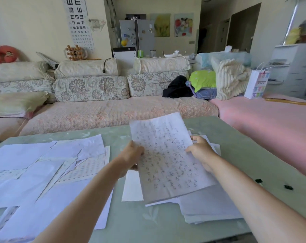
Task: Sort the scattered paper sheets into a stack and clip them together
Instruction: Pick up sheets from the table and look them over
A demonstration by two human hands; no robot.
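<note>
Handwritten sheet (168, 158) pinched at its side edges by left hand (131, 155) and right hand (200, 149), held above the partial stack (210, 207) on the table (254, 155), probably for alignment; scattered sheets (43, 163) lie left, black clips (258, 181) right.

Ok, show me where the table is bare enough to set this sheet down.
Bare table: the near strip between the scattered sheets and the stack; the right side around the two black clips; a thin far strip along the sofa. Crowded: the left half under overlapping sheets, and under the held sheet.
</note>
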